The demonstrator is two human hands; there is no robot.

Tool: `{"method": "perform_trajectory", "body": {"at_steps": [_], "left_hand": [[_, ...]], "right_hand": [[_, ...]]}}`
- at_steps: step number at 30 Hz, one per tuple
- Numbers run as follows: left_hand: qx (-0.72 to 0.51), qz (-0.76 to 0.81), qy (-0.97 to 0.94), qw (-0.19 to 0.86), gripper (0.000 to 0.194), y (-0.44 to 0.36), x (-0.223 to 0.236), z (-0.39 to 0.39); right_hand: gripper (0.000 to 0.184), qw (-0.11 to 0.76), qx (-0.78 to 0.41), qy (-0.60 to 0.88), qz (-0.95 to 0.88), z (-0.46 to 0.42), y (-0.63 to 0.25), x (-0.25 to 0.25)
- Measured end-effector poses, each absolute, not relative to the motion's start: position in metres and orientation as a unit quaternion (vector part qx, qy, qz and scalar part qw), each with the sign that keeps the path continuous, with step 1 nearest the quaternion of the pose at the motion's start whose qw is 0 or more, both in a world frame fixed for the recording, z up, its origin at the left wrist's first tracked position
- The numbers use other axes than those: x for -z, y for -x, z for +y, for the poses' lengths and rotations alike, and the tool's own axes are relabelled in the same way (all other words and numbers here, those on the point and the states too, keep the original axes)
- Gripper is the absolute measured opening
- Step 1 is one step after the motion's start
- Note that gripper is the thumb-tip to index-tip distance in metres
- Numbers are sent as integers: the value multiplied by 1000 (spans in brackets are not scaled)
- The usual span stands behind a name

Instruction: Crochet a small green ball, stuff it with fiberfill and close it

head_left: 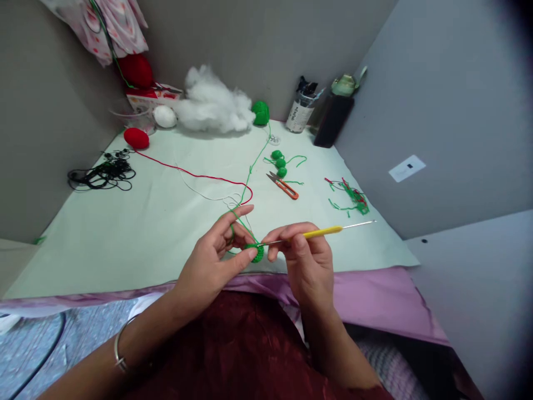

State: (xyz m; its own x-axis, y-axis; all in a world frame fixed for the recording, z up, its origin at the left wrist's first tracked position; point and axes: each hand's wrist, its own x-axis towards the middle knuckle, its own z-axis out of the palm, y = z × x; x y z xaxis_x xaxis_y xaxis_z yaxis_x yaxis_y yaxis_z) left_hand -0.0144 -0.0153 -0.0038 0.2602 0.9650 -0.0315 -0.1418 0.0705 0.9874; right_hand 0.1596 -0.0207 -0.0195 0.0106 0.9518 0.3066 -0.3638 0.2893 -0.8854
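My left hand (216, 255) pinches a small round green crochet piece (257, 254) between thumb and fingers, close to the table's front edge. Green yarn (250, 172) loops round the left fingers and runs back across the table to a green yarn ball (261, 113). In my right hand (308, 255) is a crochet hook with a yellow handle (328, 231), held like a pencil. Its left metal tip touches the upper edge of the green piece; a second thin metal end points right. Whether the tip sits inside a stitch is too small to tell.
Orange thread snips (283, 186) lie beyond my hands beside small green crochet balls (281, 163). Yarn scraps (353, 199) are at right, tangled black cord (106, 172) at left. White stuffing (212, 103), a red yarn ball (136, 138) and a pen cup (300, 114) stand toward the back.
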Motion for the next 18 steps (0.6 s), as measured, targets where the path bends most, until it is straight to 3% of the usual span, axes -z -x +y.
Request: {"method": "perform_trajectory", "body": {"at_steps": [8,13,18], "left_hand": [[-472,440,-563,517,60,12,6,-17],[-486,446,-592,464,58,14,9,-17],[-489,460,-603,431,41,16,9,-15]], "right_hand": [[21,603,-343,332,-639,-30,-166,19],[24,609,-310,310,-661,-30,-166,22],[23,610,-270,310,-677,-28,-163,22]]}}
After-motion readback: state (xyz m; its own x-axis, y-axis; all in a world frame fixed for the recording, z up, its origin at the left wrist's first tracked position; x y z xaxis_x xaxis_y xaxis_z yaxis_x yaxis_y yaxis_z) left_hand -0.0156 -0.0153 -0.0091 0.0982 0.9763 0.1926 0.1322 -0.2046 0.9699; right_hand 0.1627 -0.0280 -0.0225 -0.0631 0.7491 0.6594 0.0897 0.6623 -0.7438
